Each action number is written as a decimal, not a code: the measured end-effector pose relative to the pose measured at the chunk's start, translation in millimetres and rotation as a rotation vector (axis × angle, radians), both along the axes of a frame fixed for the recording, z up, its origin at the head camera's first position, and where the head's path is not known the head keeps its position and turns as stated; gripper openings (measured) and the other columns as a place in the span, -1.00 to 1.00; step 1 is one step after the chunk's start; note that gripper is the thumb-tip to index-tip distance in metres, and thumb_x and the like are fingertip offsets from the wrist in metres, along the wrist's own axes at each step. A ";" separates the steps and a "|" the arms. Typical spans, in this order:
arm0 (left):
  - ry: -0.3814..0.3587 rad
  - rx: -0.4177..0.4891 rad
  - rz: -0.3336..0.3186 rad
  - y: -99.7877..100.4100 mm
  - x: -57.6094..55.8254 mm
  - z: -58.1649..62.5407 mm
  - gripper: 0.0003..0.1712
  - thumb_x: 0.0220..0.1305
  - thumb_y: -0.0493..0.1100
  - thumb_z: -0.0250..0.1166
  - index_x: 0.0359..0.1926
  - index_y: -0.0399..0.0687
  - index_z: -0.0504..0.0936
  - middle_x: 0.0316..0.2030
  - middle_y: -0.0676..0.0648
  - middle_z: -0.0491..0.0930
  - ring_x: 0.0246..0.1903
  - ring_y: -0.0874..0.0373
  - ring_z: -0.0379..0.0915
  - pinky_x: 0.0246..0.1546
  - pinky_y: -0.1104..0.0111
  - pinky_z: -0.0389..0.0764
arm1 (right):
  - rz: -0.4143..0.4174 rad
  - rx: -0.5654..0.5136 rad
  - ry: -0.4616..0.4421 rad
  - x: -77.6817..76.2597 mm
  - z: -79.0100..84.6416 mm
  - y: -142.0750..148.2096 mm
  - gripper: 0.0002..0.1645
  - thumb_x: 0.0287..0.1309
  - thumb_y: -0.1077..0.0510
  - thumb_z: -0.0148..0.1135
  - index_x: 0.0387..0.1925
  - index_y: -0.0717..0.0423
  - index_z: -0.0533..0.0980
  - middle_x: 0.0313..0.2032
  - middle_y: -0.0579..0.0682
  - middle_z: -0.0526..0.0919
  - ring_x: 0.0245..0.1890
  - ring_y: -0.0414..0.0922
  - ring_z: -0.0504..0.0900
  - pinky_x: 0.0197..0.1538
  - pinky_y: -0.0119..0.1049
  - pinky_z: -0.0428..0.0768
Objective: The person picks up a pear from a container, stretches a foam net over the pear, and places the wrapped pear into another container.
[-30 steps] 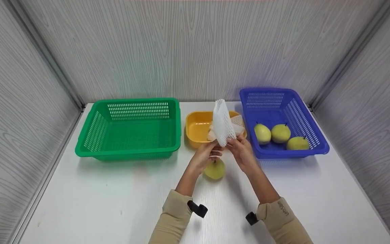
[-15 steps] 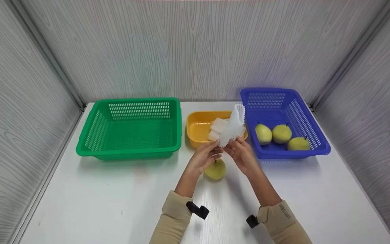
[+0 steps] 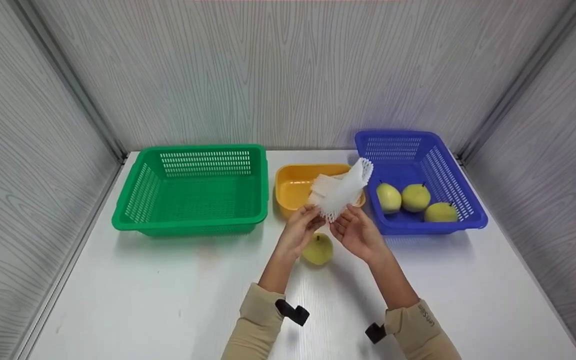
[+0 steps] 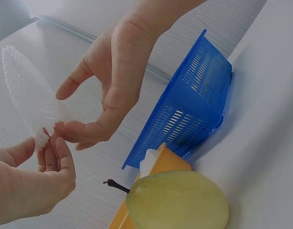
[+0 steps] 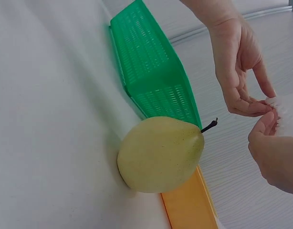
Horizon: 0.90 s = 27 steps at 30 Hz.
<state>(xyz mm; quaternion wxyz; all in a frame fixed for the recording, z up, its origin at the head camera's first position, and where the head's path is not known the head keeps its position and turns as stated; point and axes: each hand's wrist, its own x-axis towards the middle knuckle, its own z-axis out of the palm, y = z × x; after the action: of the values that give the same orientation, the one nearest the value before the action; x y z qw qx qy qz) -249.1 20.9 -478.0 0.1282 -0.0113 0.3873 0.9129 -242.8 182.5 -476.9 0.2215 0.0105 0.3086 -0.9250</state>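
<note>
A white foam fruit net (image 3: 343, 192) is held up over the yellow tub, its far open end tilted to the right. My left hand (image 3: 299, 231) pinches its near edge between thumb and fingers. At the same end, my right hand (image 3: 360, 234) touches the edge with its fingertips; in the left wrist view that hand's thumb (image 4: 72, 86) stands apart from its fingers. Below the hands a yellow-green pear (image 3: 317, 250) rests on the table, stem away from me. The yellow tub (image 3: 290, 192) behind has more white foam nets (image 3: 320, 186) in it, partly hidden by the held one.
To the left stands a green basket (image 3: 193, 220) with nothing in it. A blue basket (image 3: 428, 229) at the right holds several pears (image 3: 415, 197). A grey wood-grain wall (image 3: 288, 75) rises behind the white table (image 3: 168, 300).
The net's upper end has swung from upright down to the right. My right fingers have loosened and spread a little at its edge, while the pear stays put.
</note>
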 end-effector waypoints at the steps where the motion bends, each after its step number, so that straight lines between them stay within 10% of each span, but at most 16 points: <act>1: -0.010 0.006 0.001 0.0 0.1 -0.1 -0.97 0.32 -0.41 0.02 -0.27 -0.28 0.38 -0.33 -0.13 0.46 -0.31 0.12 0.43 -0.15 0.34 0.48 | 0.010 -0.007 0.005 0.1 -0.8 0.5 -0.61 0.32 0.06 -0.13 -0.01 0.30 0.32 -0.17 0.10 0.51 -0.16 -0.07 0.47 0.00 -0.29 0.39; 10: -0.094 0.059 0.030 -2.5 1.8 -4.3 -0.91 0.31 -0.41 0.04 -0.17 -0.33 0.39 -0.21 -0.20 0.44 -0.19 0.04 0.43 0.01 0.24 0.42 | -0.063 -0.081 -0.103 -1.5 -4.9 2.5 -0.67 0.33 0.17 -0.18 0.00 0.32 0.28 -0.08 0.16 0.48 -0.04 -0.01 0.46 0.17 -0.24 0.30; 21: -0.185 0.285 0.030 -7.1 1.3 -6.9 -0.88 0.29 -0.41 0.06 -0.16 -0.34 0.46 -0.19 -0.20 0.49 -0.15 0.05 0.43 0.05 0.27 0.38 | 0.161 -0.053 -0.101 4.8 -9.1 4.9 -0.48 0.23 -0.03 0.12 -0.06 0.38 0.41 -0.14 0.20 0.55 -0.07 0.05 0.49 0.22 -0.16 0.21; 27: -0.184 0.235 -0.023 -8.5 2.0 -8.1 -0.89 0.32 -0.35 0.05 -0.20 -0.26 0.50 -0.21 -0.16 0.53 -0.22 0.10 0.46 -0.03 0.32 0.45 | 0.094 -0.149 -0.058 3.7 -9.3 6.1 -0.73 0.24 0.21 0.08 -0.13 0.37 0.46 -0.14 0.19 0.55 -0.08 0.01 0.50 0.13 -0.22 0.34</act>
<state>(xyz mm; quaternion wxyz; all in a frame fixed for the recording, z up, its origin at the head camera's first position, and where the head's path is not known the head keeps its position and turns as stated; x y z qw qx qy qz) -247.1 12.4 -486.1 0.1738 -0.0755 0.2645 0.9456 -239.1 188.6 -486.2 0.2738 0.0063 0.2323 -0.9333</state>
